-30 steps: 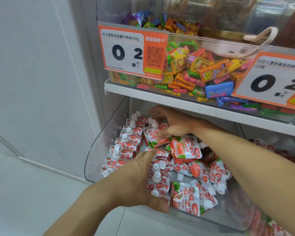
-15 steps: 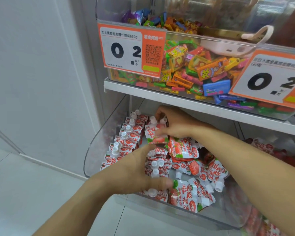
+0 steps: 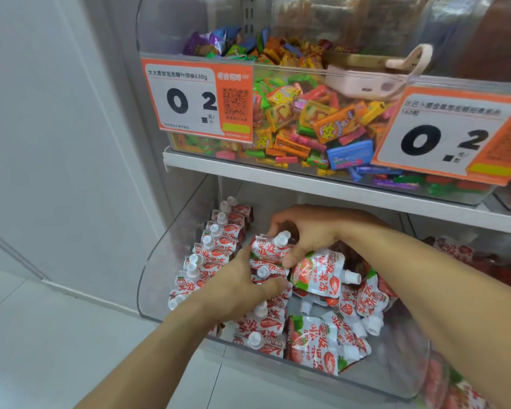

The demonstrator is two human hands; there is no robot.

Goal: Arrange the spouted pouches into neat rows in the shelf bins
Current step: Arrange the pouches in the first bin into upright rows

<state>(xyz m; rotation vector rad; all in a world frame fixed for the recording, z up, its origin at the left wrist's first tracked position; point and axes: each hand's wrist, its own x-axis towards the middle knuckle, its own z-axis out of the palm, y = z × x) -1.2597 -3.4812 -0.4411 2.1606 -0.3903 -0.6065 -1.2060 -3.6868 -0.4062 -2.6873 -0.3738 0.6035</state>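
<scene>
Red-white spouted pouches (image 3: 316, 273) filling clear lower bin (image 3: 157, 270) under white shelf (image 3: 248, 169). Neat row (image 3: 216, 243) of upright pouches along bin's left wall, caps up, running front to back. Second row starting just right of it, mid-bin; rest lying loose and jumbled on right side, spouts pointing every way.

Right hand (image 3: 310, 231) reaching in from right, deep under shelf, fingers curled round top pouch (image 3: 270, 246) of second row, thumb pressed on its lower edge, white cap poking out between fingers. Pouch tilted, cap toward back-right. Left hand (image 3: 242, 287) coming in from front-left, fingers curled over stack w/ thumb hooked on pouches below, one cap visible just above thumb; grasping that bunch of pouches, touching right hand's pouch at fingertips. Both hands close together, nearly meeting over same stack.

Vs. 0.5 s ago: left hand moved up and further back into bin, now against the right-hand pouch rather than low near front edge. Right hand about same spot, same pouch kept in grip. Left-wall row unchanged.

Above: upper bin (image 3: 278, 72) of mixed coloured candy, orange price tag (image 3: 198, 100) reading 0.2, second tag (image 3: 449, 137) at right, pink scoop (image 3: 375, 81) lying on candy.
</scene>
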